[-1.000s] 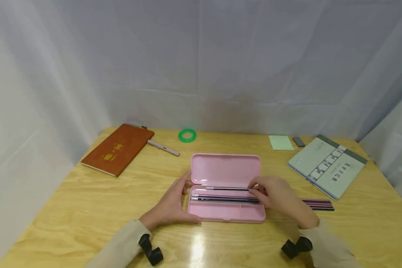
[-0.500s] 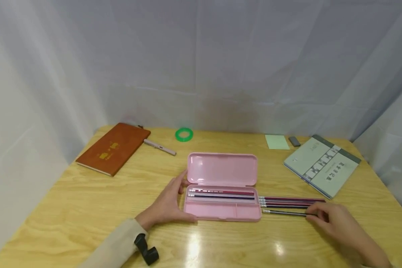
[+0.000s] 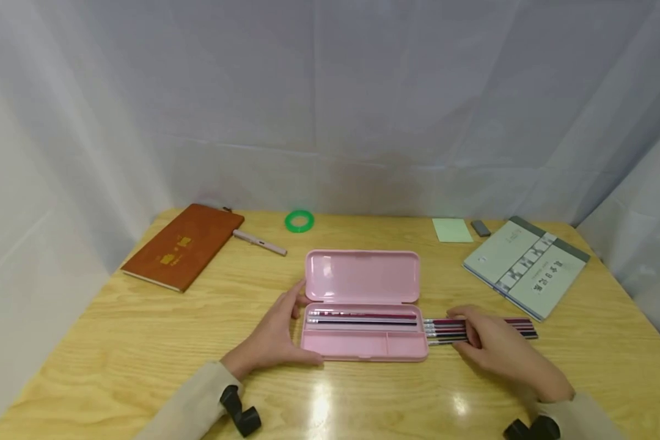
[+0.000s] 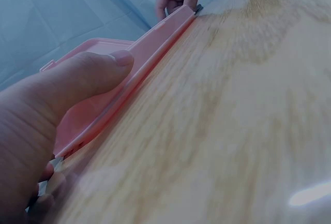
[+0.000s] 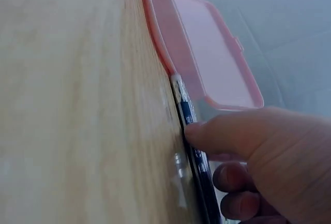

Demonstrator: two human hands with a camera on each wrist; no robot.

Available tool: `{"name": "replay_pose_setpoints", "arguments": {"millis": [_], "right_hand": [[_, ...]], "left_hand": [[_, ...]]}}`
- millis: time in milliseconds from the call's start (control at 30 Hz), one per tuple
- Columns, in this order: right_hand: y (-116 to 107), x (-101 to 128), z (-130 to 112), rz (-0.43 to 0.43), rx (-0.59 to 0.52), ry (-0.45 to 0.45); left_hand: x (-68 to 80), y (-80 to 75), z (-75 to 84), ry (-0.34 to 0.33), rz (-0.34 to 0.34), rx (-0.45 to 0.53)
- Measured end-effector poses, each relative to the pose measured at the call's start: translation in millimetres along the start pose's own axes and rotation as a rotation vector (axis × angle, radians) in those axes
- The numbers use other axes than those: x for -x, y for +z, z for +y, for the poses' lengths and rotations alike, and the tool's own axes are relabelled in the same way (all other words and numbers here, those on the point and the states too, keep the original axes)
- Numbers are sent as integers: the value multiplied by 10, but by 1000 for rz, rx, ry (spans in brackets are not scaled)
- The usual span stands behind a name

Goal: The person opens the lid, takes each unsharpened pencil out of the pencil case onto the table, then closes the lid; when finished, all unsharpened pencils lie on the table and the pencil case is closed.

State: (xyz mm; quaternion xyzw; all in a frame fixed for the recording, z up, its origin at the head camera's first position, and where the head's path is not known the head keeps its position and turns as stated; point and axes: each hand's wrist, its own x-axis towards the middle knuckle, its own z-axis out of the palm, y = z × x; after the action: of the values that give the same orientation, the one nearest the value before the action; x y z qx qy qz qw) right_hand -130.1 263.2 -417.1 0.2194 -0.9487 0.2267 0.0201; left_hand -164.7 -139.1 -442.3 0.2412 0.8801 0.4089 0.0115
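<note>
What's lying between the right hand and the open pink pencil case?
In the head view, the silver-tipped ends of several pencils lie there.

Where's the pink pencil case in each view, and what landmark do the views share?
Head: pink pencil case, open, just below center.
Left wrist: case, upper left, partly behind left hand.
Right wrist: case, top, right of center.
Shared landmark: right hand, at right, top center, lower right respectively.

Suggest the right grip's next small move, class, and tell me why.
Probably a gentle squeeze by the right grip to square up the loose pencils: it straddles them, and the front pencil seems to sit slightly apart at its eraser end.
</note>
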Motion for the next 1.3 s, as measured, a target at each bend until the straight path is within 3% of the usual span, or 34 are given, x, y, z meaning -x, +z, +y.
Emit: {"name": "replay_pose_setpoints", "arguments": {"millis": [100, 300, 500, 767, 1033, 1167, 1300], "right_hand": [[-13, -89, -66, -41, 45, 32], [10, -163, -88, -39, 79, 50], [31, -217, -118, -41, 59, 44], [169, -558, -438, -26, 18, -97], [463, -920, -778, -10, 190, -237], [505, -981, -861, -12, 186, -235], [445, -890, -847, 16, 152, -184]], "left_hand": [[-6, 9, 6, 0, -3, 2], [-7, 15, -6, -8, 7, -11], [-2, -10, 1, -14, 2, -8], [3, -7, 17, -4, 1, 2], [-22, 17, 14, 7, 4, 8], [-18, 17, 13, 10, 7, 10], [-12, 24, 14, 7, 4, 8]]}}
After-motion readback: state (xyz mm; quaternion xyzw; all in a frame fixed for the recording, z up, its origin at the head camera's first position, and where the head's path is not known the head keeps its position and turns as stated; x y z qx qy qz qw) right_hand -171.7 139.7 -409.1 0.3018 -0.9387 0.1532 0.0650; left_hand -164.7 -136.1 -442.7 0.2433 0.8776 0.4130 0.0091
